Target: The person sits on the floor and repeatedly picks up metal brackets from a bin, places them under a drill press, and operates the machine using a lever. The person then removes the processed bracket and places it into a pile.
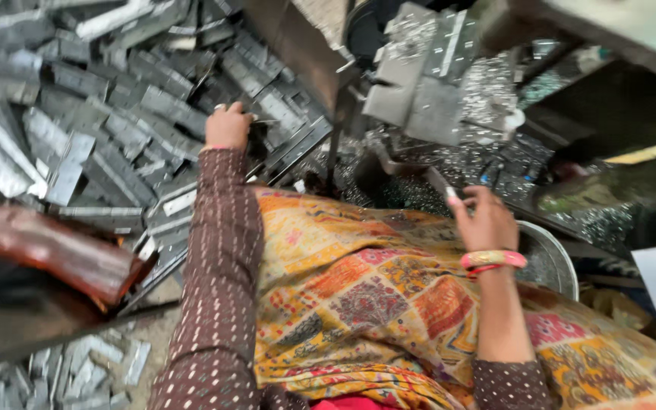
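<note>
Gripping a flat grey metal strip (282,121) from the heap with our left hand (227,125), its length pointing away rightward; our right hand (487,220) hovers near, empty and half-open.

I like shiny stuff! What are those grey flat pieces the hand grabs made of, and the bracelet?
The grey strips under the left hand look like dull sheet metal, thin with pale glints. The bracelet on the right wrist looks like glossy pink plastic or glass; hard to tell.
</note>
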